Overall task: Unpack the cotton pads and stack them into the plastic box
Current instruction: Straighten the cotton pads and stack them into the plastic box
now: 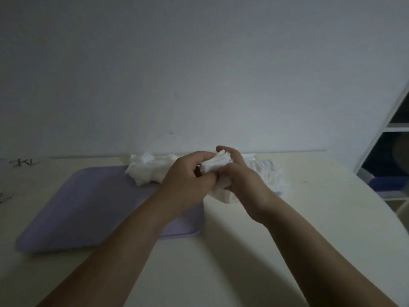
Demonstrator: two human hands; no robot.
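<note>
I have both my left hand (188, 173) and right hand (241, 176) clamped on a bunch of cotton pads (218, 162), loose heaps remain on the table (243, 251), and I can't see the box.

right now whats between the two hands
In the head view, a fanned bunch of white cotton pads sits pinched between the left hand and right hand; nothing else lies between them.

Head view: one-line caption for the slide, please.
Both hands, left hand and right hand, pinch a fanned bundle of white cotton pads above a flat lilac tray.
</note>
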